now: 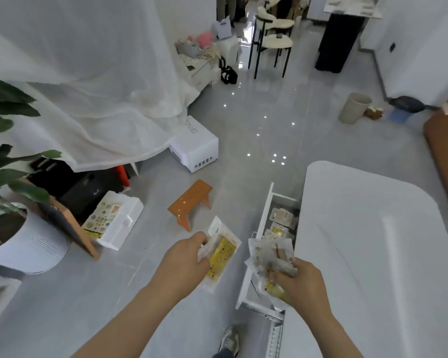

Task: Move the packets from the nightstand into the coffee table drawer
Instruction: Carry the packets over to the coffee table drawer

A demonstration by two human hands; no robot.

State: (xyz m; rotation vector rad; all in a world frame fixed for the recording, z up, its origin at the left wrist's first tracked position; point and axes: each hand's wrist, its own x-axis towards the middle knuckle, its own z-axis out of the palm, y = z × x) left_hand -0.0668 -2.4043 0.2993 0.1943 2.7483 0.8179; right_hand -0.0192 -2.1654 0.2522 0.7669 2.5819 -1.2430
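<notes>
- At nine o'clock in the view, a potted plant (29,244) stands on the floor, well apart from the work.
- Toward eleven o'clock from the left hand, an orange stool (192,200) stands on the floor, apart from the drawer.
- Near six o'clock, the left hand (184,257) curls its fingers around a few yellow packets (221,251). It holds them over the floor beside the drawer, probably waiting for its turn.
- At three o'clock from that hand, the open drawer (267,208) sticks out of the white coffee table (373,241). The stored packets (279,223) lie in its far part.
- The right hand (300,282) grips a fanned bundle (272,254) of packets above the near end of the drawer, I think to drop it where free space remains.
</notes>
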